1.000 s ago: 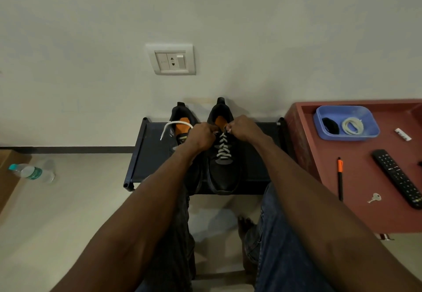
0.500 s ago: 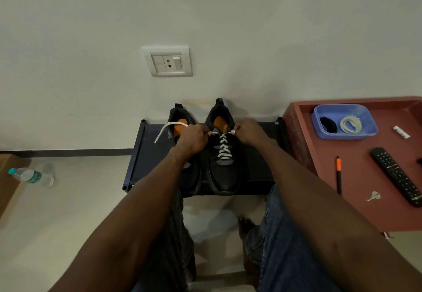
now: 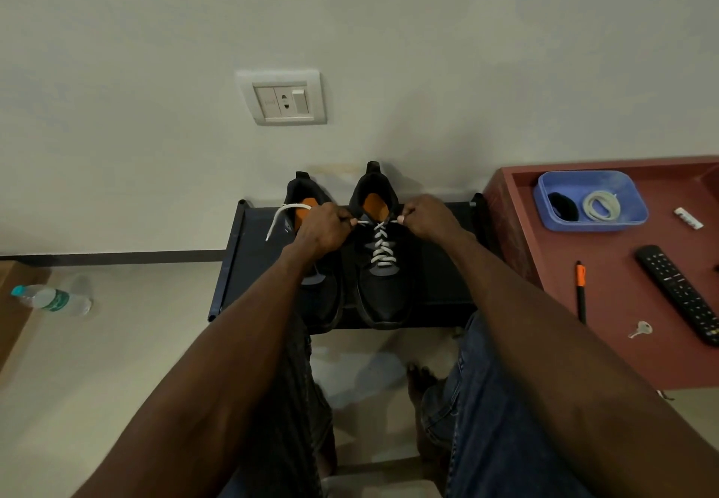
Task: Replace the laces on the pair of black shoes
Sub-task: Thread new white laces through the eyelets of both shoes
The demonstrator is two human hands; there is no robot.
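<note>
Both hands have drawn apart: left hand [image 3: 323,227] and right hand [image 3: 430,217] each pinch a white lace [image 3: 382,245] end over the right shoe [image 3: 383,264] at frame centre; pulling evenly would seat it.

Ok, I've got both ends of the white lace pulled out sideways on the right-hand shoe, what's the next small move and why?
Probably cross the two ends and start the knot. The white lace already criss-crosses up the right-hand shoe to the top, and the left hand and right hand each pinch an end, pulled taut.
</note>
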